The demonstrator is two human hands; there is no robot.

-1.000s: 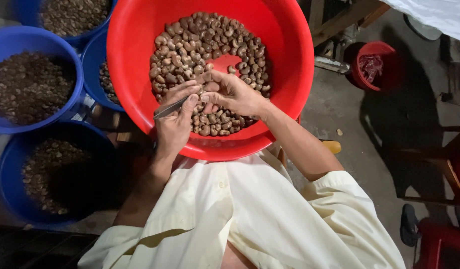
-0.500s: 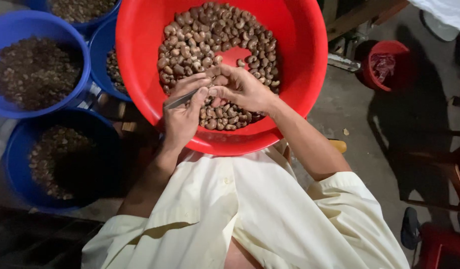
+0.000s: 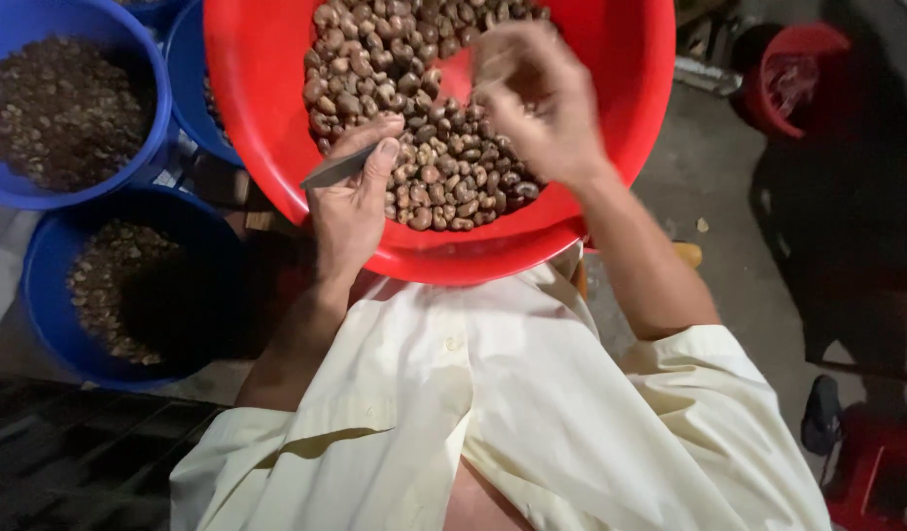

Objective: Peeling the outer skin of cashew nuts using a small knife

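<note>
While the red basin sat tilted against the person's lap, a heap of brown nuts filled its lower middle. Left hand rested on the near rim of the basin, at the left edge of the heap. Thumb and forefinger were pressed together on a small grey blade; its tip pointed left, out over the bare red wall. Remaining fingers were curled, touching the nearest nuts.

Right hand hovered above the right half of the heap, blurred. Fingers were bent inward, tips drawn close as if pinching something small; whether a nut sat between them could not be told. The hand hung just over the nuts, apart from the left hand, with a band of nuts between the two.

Cream short-sleeved shirt covered the lower frame; both forearms were bare.

To the left stood three blue tubs. Upper blue tub held dark brown bits. Lower blue tub held paler fragments, partly in shadow. A third blue tub was wedged behind the basin, mostly hidden. All three lay well apart from the right hand and near the left wrist side.

On the concrete floor, upper right, stood a small red bucket, contents unclear.
</note>
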